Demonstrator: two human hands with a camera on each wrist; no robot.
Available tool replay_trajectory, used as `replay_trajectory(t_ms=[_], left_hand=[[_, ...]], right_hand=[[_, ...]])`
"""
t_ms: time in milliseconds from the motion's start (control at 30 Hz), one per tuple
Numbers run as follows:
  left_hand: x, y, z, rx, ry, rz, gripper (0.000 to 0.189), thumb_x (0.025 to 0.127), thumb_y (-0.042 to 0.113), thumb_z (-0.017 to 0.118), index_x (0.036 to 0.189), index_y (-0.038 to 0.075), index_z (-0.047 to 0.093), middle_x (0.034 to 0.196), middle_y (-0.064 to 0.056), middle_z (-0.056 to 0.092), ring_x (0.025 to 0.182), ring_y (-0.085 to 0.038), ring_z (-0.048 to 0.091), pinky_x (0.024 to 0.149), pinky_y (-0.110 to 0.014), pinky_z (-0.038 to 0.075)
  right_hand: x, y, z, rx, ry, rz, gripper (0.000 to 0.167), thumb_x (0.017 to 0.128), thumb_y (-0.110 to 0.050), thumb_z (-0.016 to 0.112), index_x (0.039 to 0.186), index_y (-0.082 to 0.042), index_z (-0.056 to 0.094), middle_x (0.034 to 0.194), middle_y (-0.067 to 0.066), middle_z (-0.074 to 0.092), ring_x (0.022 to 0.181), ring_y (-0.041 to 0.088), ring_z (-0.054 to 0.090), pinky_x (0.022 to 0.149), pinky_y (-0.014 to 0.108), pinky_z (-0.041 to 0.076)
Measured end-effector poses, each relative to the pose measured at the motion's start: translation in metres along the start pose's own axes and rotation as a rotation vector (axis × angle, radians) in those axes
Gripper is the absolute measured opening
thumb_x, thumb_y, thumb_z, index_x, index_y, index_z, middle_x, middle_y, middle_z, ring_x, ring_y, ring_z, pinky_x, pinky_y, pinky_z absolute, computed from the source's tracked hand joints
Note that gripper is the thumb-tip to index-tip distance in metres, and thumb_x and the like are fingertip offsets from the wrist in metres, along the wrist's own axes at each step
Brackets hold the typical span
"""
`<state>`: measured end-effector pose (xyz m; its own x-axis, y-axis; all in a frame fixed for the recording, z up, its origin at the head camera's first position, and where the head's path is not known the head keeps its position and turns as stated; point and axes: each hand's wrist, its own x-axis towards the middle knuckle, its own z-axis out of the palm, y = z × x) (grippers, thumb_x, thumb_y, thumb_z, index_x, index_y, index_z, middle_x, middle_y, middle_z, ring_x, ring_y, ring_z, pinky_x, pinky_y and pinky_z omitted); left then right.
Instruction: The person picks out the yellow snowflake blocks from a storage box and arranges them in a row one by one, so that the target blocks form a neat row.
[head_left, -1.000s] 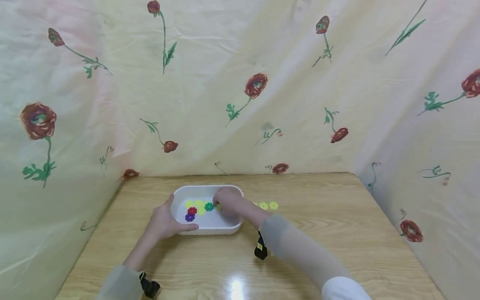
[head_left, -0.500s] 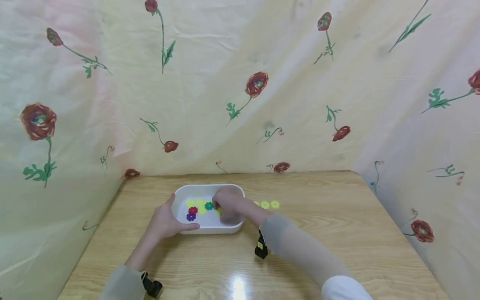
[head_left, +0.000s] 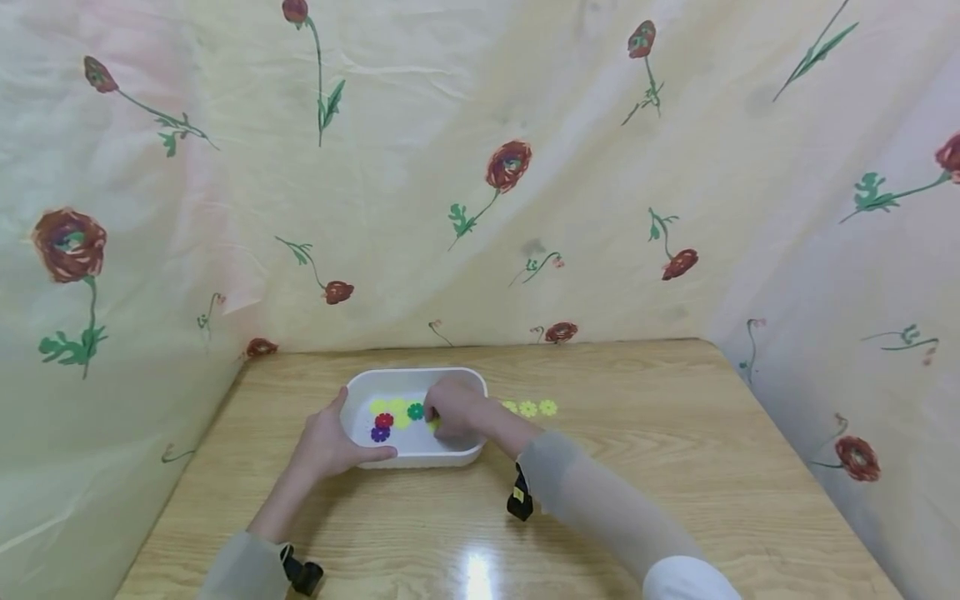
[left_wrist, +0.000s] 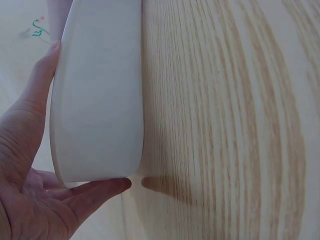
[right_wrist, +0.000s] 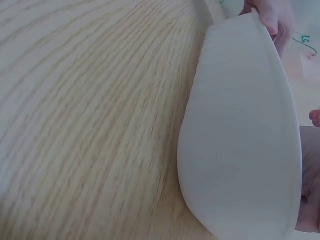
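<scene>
A white oblong plastic tub stands on the table, holding small flower-shaped discs. My left hand grips its left end, thumb along the near rim; the left wrist view shows the tub wall beside the fingers. My right hand reaches into the tub's right half with curled fingers. A yellow flower disc shows between its thumb and index finger, mostly hidden. To its left lie a green disc, a red disc, a purple disc and several yellow discs.
Right of the tub, a row of yellow flower discs lies on the wooden table, partly behind the right forearm. Flower-printed cloth hangs at the back and both sides.
My right fingers have shifted slightly inside the tub, and the yellow disc by them shows lower than before. My left hand keeps its hold on the tub. The head view has shifted slightly.
</scene>
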<state>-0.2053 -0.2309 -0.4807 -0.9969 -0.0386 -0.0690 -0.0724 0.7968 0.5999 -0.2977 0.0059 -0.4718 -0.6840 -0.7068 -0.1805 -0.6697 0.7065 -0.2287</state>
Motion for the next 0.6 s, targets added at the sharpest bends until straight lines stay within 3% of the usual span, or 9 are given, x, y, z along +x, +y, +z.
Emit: replay_trajectory(t_ms=[200, 367, 600], left_hand=[[0.000, -0.001, 0.001, -0.008, -0.009, -0.013, 0.138, 0.071, 0.061, 0.095, 0.167, -0.004, 0.019, 0.160, -0.035, 0.045, 0.132, -0.044, 0.060, 0.113, -0.060, 0.053], [-0.002, -0.001, 0.002, -0.010, -0.013, -0.024, 0.139, 0.071, 0.060, 0.095, 0.168, -0.004, 0.018, 0.161, -0.035, 0.044, 0.134, -0.046, 0.059, 0.113, -0.061, 0.051], [-0.001, 0.002, -0.001, -0.006, -0.012, -0.018, 0.137, 0.072, 0.059, 0.095, 0.167, -0.004, 0.019, 0.160, -0.036, 0.044, 0.134, -0.047, 0.059, 0.113, -0.062, 0.051]], right_hand=[[0.001, 0.004, 0.005, 0.028, 0.005, -0.003, 0.017, 0.079, -0.013, 0.085, 0.089, -0.022, 0.074, 0.083, -0.013, 0.065, 0.084, 0.009, 0.057, 0.084, 0.026, 0.049], [0.000, 0.008, 0.001, 0.053, 0.043, -0.007, 0.017, 0.079, -0.015, 0.085, 0.091, -0.020, 0.074, 0.086, -0.011, 0.064, 0.084, 0.008, 0.057, 0.081, 0.024, 0.050], [-0.012, 0.012, -0.031, 0.129, 0.136, -0.069, 0.024, 0.081, -0.010, 0.087, 0.101, -0.009, 0.074, 0.095, 0.000, 0.071, 0.088, 0.011, 0.061, 0.083, 0.023, 0.056]])
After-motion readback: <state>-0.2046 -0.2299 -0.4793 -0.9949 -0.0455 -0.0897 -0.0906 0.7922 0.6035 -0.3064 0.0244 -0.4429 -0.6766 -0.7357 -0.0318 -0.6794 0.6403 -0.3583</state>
